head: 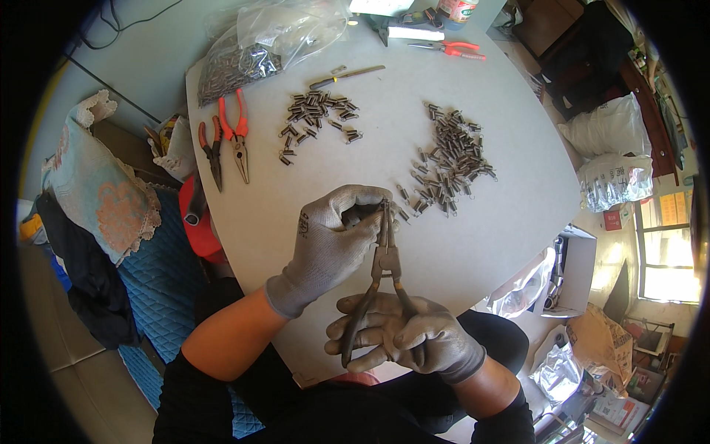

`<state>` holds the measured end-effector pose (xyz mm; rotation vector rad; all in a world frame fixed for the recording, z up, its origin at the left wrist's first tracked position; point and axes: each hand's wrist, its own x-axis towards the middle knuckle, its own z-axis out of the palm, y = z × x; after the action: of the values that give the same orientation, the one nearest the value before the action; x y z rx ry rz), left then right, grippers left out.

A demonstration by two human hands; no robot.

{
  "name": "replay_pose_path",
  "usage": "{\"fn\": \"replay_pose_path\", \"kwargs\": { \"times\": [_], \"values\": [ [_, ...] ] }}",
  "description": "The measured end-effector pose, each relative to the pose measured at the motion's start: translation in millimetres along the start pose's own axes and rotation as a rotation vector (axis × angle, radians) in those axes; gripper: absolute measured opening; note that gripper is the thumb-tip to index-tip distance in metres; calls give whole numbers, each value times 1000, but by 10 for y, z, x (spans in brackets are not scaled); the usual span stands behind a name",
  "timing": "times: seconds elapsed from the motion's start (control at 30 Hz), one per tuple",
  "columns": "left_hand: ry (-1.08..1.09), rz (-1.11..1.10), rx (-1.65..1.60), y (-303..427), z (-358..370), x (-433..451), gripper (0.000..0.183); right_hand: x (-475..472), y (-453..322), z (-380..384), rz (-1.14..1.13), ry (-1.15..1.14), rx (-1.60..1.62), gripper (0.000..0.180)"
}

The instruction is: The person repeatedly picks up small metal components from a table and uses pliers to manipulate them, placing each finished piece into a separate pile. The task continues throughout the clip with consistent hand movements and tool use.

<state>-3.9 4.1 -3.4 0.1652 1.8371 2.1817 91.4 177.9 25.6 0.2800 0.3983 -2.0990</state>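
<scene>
My right hand (427, 336), in a grey work glove, holds a pair of circlip pliers (386, 263) by the dark handles, which stand spread. The narrow jaws point away from me. At their tips my gloved left hand (333, 238) pinches a small metal part, mostly hidden by the fingers; it looks like a coil spring. Just beyond and right of the fingertips lies a large pile of small coil springs (455, 144) with looped ends. Further left on the table is a smaller pile of the same springs (319, 108).
On the white table (266, 233), red-handled long-nose pliers (238, 133) and smaller pliers (212, 150) lie at left. A bag of springs (238, 72) sits behind them. Across the back are a slim file-like tool (355, 75), more red-handled pliers (449, 49) and a jar (457, 11).
</scene>
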Motion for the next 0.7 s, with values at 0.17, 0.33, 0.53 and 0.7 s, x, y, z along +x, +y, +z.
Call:
{"fn": "replay_pose_path", "kwargs": {
  "times": [0.17,0.33,0.53,0.7],
  "values": [
    [-8,5,4,18,-10,0,23,-17,-18,7,14,9,2,97],
    [-18,35,80,21,-10,-12,22,-20,-22,32,7,24,6,96],
    [26,133,139,-50,9,-44,20,-19,-21,19,-38,23,-20,92],
    [36,218,183,-98,3,-52,19,69,136,15,-218,67,-46,84]
  ]
}}
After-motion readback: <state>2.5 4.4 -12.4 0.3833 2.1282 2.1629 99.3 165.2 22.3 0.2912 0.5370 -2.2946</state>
